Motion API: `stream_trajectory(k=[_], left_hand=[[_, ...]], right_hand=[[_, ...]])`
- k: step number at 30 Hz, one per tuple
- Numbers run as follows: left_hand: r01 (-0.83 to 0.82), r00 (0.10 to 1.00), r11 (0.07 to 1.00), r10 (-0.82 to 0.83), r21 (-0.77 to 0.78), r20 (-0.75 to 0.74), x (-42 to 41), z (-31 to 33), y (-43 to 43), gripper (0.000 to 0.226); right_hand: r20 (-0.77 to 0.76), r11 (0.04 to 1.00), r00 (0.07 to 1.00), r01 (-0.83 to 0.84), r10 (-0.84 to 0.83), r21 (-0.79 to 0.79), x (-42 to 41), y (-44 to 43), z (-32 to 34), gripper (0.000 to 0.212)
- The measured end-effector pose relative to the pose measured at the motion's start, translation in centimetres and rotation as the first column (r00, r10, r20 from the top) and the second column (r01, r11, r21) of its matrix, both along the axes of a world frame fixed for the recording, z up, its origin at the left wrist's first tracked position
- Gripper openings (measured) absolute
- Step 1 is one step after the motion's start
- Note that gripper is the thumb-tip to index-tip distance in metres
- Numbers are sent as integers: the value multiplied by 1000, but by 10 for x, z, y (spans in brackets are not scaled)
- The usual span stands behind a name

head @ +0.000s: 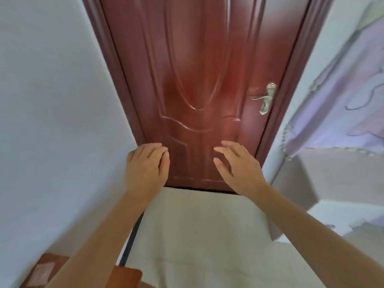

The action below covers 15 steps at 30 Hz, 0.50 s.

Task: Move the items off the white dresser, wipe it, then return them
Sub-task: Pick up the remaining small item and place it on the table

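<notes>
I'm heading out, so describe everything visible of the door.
The door is glossy reddish-brown, wood-look, with a raised oval panel and wavy moulding below. It stands shut in a matching frame. A brass-coloured lever handle sits near its right edge. The left hand and right hand hover before its lower part; contact cannot be told.

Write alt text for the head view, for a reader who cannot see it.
Two bare hands, the left hand and the right hand, are held out empty before a dark red door with a metal lever handle on its right side. A white wall is at left, a lilac cloth hangs at right.
</notes>
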<state>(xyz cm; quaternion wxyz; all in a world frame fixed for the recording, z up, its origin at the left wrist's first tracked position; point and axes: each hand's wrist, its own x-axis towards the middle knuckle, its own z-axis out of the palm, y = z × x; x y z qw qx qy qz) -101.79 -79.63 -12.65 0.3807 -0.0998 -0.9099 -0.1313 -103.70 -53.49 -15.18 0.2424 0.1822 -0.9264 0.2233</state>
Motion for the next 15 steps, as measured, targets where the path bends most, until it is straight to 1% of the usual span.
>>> stream_trajectory(k=[4,5,8,11,15], left_hand=[[176,982,984,-175,-19,70,-25,6,127,25],[201,976,979,-198,-27,89,-28,6,149,26],[301,945,953,-292,-41,147,-31,2,252,29],[405,893,913,-386,-39,233,-27,-1,377,35],[540,800,831,-457,-136,389,-24,-16,514,54]], right_hand=[[-30,972,971,236,-236,-15,35,137,-2,36],[-30,962,961,274,-274,-16,43,160,-3,36],[-48,912,911,409,-410,-12,78,262,-11,38],[-47,841,840,540,-541,-20,117,373,-18,35],[8,746,746,666,-666,3,162,492,-26,35]])
